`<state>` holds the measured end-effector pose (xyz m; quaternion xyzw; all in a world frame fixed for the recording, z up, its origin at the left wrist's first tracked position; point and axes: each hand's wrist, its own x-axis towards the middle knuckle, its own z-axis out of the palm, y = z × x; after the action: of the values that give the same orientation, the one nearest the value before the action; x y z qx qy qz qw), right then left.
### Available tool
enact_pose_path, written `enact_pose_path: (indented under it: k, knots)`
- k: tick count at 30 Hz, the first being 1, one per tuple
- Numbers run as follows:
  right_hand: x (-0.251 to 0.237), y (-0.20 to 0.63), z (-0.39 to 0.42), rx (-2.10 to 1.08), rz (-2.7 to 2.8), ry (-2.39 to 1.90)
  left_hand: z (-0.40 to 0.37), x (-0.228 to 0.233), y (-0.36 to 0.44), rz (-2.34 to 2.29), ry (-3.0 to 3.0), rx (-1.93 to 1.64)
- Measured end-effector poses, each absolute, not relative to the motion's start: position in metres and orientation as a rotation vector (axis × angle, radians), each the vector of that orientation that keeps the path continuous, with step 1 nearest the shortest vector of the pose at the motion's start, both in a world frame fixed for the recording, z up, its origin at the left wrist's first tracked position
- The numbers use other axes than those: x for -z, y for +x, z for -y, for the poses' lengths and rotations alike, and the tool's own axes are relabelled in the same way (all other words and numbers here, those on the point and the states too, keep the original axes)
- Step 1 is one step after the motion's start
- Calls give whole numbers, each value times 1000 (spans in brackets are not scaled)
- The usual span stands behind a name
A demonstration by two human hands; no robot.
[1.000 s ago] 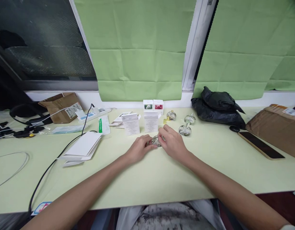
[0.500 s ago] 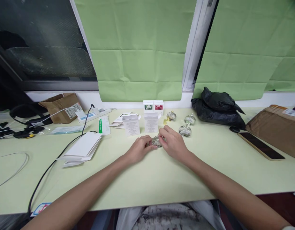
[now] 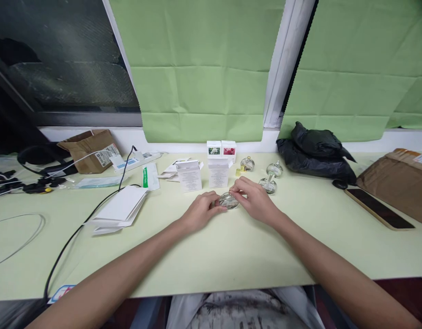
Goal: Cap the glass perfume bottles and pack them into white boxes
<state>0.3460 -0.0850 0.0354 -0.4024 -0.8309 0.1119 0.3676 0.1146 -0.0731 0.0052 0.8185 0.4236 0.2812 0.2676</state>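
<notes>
My left hand point(image 3: 201, 211) is closed on the left side of a small round clear glass bottle point(image 3: 228, 201), which rests low over the table. The thumb lies along the bottle's near side. My right hand point(image 3: 254, 199) is pinched at the bottle's upper right; whatever sits between those fingertips is hidden. Just behind stand two white cartons, one on the left point(image 3: 189, 177) and one on the right point(image 3: 218, 173), both with raised flaps. More round glass bottles point(image 3: 267, 185) stand beyond my right hand, with small yellow caps point(image 3: 238, 172) near them.
Two small boxes with flower pictures point(image 3: 221, 151) stand at the back. Folded white cartons point(image 3: 120, 205) and a black cable point(image 3: 72, 235) lie to the left, near an opened cardboard box point(image 3: 89, 153). On the right are a black plastic bag point(image 3: 315, 157), a phone point(image 3: 378, 208) and a brown parcel point(image 3: 399, 185).
My right hand has shifted slightly right, uncovering more of the glass bottle. My left hand keeps its hold. The whole view has moved a little.
</notes>
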Motion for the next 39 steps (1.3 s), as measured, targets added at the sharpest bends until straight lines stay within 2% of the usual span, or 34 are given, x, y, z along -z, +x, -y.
enact_pose_path:
  k: [8,25,33,39]
  knots:
    - [-33,355,75,-439,2125,-924,72,0,115,-1129,2240,-786]
    - [-49,357,81,-165,2395,-991,73,-1,115,-1109,2263,-805]
    - [-50,359,74,-264,2353,-915,73,0,115,-1115,2271,-795]
    - [-52,355,77,-198,2407,-973,71,1,114,-1116,2296,-775]
